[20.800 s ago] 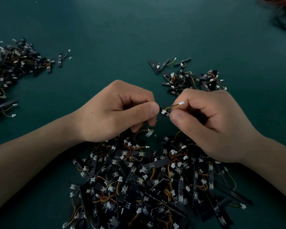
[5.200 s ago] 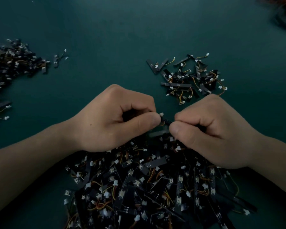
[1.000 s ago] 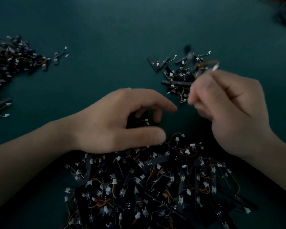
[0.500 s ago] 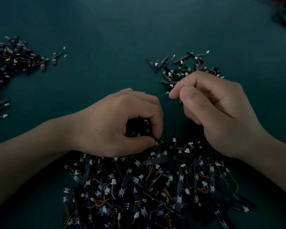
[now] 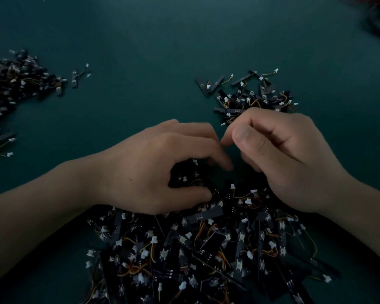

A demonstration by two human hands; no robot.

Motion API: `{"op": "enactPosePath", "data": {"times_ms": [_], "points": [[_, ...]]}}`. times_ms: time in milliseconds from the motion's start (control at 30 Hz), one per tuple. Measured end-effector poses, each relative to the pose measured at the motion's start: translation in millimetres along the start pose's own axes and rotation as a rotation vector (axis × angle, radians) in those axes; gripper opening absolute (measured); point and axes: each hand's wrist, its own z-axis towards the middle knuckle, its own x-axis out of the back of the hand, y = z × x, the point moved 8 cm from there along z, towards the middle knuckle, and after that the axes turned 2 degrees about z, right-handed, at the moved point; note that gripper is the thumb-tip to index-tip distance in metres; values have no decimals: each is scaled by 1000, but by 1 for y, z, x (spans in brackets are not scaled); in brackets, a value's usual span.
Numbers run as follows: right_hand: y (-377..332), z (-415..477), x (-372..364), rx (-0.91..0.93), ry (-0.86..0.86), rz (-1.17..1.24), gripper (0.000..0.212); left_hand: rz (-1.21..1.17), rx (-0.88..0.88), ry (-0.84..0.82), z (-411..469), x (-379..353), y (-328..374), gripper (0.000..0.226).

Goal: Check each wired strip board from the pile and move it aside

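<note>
Back from the small heap of checked black boards (image 5: 250, 97) at one o'clock, the right hand (image 5: 283, 159) hangs empty, fingers loosely curled, placed to share the next check. The left hand (image 5: 158, 172) digs into the twelve-o'clock edge of the main pile of black wired strip boards (image 5: 206, 249), thumb on one board (image 5: 214, 190); through the blur I can't tell if it's gripped.
</note>
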Motion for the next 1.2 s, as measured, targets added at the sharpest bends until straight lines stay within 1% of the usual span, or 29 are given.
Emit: {"op": "enactPosePath", "data": {"times_ms": [67, 167, 233, 367, 433, 500, 567, 633, 700, 833, 933, 1033, 1100, 1200], "points": [[0, 0, 0, 10, -4, -14, 37, -33, 12, 10, 0, 0, -1, 19], [-4, -1, 2, 42, 21, -28, 30, -51, 26, 4, 1, 0, -2, 8], [-5, -2, 3, 50, 25, -30, 29, -28, 31, -11, 1, -1, -2, 7], [-4, -1, 1, 51, 14, -31, 31, -26, 21, -16, 2, -2, -3, 13], [-4, -1, 1, 53, 15, -39, 31, -116, 53, 25, 2, 0, -6, 13], [-4, -1, 1, 55, 15, -43, 31, -221, 118, 103, 0, 5, -13, 8], [-5, -1, 0, 62, -8, -31, 32, -282, 164, 189, -2, 11, -20, 9], [-7, -1, -3, 71, -50, -16, 31, -310, 169, 253, -2, 16, -23, 11], [-8, -1, -6, 76, -72, -45, 26, -321, 159, 296, -1, 19, -23, 8], [-5, -1, -5, 71, -34, -145, 22, -351, 139, 319, 0, 20, -22, 3], [-7, -1, -3, 82, -1, -148, 21, -402, 159, 339, -1, 22, -23, 12], [-6, 0, 1, 71, 33, -140, 21, -324, 199, 360, -2, 22, -26, 25], [-9, -1, 2, 90, 30, -129, 22, -284, 221, 376, -2, 22, -27, 28], [-13, -4, 1, 132, 20, -128, 22, -316, 212, 367, -3, 21, -25, 29]]}}
